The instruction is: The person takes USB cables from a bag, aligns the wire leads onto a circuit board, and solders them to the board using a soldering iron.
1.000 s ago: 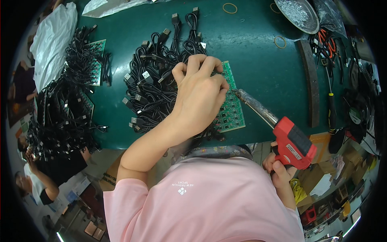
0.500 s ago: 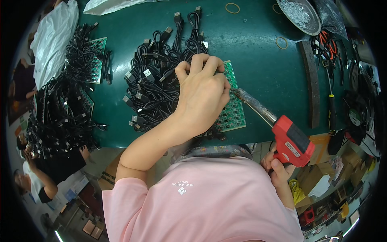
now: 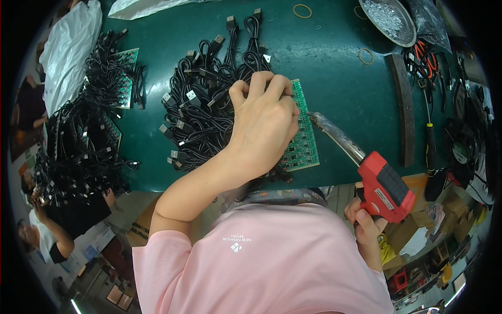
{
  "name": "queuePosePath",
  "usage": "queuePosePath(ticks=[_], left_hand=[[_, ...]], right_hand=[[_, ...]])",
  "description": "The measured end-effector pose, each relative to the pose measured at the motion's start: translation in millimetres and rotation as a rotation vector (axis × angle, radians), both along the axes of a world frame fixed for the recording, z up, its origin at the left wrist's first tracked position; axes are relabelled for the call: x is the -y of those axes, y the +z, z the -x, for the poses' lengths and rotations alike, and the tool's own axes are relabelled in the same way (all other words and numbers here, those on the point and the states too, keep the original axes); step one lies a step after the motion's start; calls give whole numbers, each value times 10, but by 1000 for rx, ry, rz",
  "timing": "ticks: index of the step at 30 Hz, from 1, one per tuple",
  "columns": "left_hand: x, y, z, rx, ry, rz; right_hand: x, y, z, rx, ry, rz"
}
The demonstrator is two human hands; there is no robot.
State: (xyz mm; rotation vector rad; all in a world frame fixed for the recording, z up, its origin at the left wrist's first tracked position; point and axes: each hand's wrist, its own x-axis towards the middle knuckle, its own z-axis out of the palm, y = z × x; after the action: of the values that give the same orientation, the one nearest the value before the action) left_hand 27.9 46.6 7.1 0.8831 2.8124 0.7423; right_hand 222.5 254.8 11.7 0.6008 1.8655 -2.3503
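My left hand [image 3: 264,123] is bent over the left edge of a green circuit board [image 3: 304,138], its fingers curled and closed. Whatever the fingertips pinch is hidden beneath the hand. Black USB cables [image 3: 201,112], bundled in loops with metal plugs, lie in a heap to its left and run under the hand. My right hand [image 3: 366,222] is wrapped round the grip of a red and black soldering gun [image 3: 384,186]. Its metal barrel points up and left, with the tip beside the board's right edge, near my left fingers.
More cables [image 3: 78,152] attached to boards are piled at the left, beside a white plastic bag [image 3: 70,52]. At the right lie a dark metal bar [image 3: 401,110], a screwdriver [image 3: 430,146] and a metal dish [image 3: 372,21] of shiny bits. Rubber bands [image 3: 301,10] lie at the far side.
The soldering gun and my right hand have shifted right and slightly down, drawing the tip away from my left fingers. My left hand has barely moved.
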Motion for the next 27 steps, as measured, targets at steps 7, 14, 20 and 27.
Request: queuePosePath(ticks=[7, 14, 20, 27], left_hand=[[14, 2, -29, 12, 4, 4], [20, 13, -24, 7, 1, -5], [4, -11, 16, 7, -2, 1], [3, 45, 26, -36, 14, 10]], right_hand=[[-1, -68, -49, 57, 41, -13], [31, 42, 12, 123, -17, 70], [-73, -27, -3, -9, 35, -63], [-27, 172, 384, -145, -134, -45]])
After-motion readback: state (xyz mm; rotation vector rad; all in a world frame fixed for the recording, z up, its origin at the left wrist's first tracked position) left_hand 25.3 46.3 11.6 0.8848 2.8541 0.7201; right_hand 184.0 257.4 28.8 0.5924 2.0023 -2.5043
